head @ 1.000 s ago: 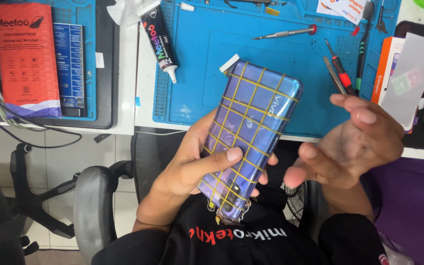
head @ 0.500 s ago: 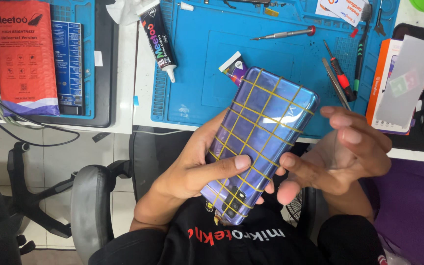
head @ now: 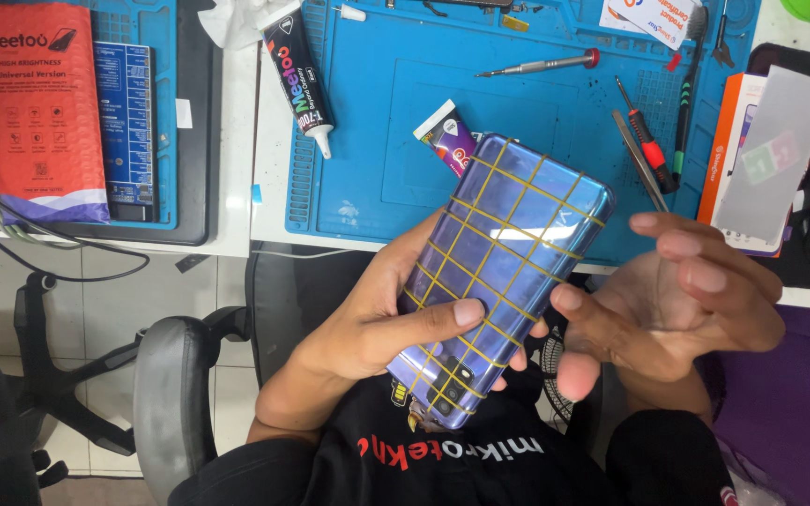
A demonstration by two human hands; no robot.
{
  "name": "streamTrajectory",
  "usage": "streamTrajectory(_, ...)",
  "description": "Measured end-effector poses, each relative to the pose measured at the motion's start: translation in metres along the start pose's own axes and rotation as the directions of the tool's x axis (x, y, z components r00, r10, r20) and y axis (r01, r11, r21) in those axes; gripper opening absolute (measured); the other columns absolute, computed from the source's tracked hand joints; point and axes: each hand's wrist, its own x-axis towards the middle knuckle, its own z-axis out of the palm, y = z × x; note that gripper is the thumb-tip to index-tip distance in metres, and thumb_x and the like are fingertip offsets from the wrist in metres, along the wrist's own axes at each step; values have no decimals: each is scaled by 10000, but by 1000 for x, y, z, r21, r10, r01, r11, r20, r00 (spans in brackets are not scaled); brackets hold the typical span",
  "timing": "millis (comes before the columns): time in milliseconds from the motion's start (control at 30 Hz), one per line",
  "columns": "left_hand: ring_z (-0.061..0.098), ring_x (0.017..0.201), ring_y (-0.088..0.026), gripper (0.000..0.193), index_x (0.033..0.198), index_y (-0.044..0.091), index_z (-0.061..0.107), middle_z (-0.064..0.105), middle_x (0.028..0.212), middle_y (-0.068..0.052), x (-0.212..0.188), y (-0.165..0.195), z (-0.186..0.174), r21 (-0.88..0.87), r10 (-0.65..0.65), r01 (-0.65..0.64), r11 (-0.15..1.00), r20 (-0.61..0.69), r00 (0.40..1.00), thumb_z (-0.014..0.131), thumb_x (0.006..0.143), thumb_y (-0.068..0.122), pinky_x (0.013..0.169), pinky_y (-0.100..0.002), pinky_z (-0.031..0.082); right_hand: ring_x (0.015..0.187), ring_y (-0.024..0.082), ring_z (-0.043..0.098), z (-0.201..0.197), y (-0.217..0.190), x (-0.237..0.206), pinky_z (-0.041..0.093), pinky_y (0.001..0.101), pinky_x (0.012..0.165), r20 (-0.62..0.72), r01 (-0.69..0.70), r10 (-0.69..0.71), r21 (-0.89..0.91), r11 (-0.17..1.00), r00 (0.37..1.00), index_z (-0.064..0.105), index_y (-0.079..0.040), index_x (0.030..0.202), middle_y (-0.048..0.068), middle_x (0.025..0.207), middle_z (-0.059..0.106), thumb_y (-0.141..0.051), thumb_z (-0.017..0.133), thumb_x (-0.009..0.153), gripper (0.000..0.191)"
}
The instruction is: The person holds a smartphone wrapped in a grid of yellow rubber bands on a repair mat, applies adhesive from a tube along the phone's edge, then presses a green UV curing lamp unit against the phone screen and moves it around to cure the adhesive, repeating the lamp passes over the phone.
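Violet-blue phone (head: 503, 281), crossed in a grid of yellow rubber bands (head: 480, 245), between my hands over a blue work mat (head: 517, 103).

My left hand (head: 381, 323) grips the glossy phone, its sheen running from blue to purple; my right hand (head: 681, 300) is open at three o'clock. At eleven o'clock lies a black glue tube (head: 297, 70) with a white nozzle; at one o'clock, a red-and-black screwdriver (head: 644, 136); far left, an orange-red packet (head: 44, 108). My shirt (head: 452, 459) is black with red and white lettering.

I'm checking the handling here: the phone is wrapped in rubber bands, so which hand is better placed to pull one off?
Right hand, probably: it is open and free beside the phone, while the left hand grips it.
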Motion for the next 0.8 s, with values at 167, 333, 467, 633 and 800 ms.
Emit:
streamTrajectory(167,716,1102,-293,772,1656,-69,241,648,1282,-245,1,-1,-1,62,6,-7,998,18,1000,637,1008,71,953,-444,648,1244,251,481,-5,6,3,627,363,747,49,126,-127,15,992,991,789,-323,912,129,1376,382,-735,478,1018,526)
streamTrajectory(333,718,1087,-303,791,1650,-54,220,648,1276,-245,3,-2,1,30,-30,30,999,8,1000,640,992,76,897,-444,654,1259,226,437,-6,4,-1,629,335,731,-24,99,-100,-33,995,995,809,-325,896,114,1368,385,-689,495,1018,496)
streamTrajectory(467,723,1076,-305,795,1655,-50,218,658,1264,-242,1,-1,3,26,-33,33,999,9,999,639,992,68,899,-441,655,1236,221,451,-5,4,-4,634,331,708,-68,102,-103,-12,995,992,825,-316,877,120,1342,388,-702,468,1035,549)
streamTrajectory(633,730,1027,-309,796,1663,-60,220,665,1274,-239,2,-1,2,72,-28,27,997,11,1000,638,997,64,891,-436,649,1242,233,444,-4,7,-5,612,327,695,-86,137,-134,34,990,987,800,-324,845,136,1315,371,-681,499,1034,504)
streamTrajectory(800,737,991,-323,805,1658,-38,193,666,1226,-261,2,-2,2,-19,-77,77,997,8,997,635,995,66,834,-447,656,1216,244,466,-3,2,-6,646,359,647,-117,72,-68,30,997,991,834,-219,786,139,1266,389,-723,480,1033,663)
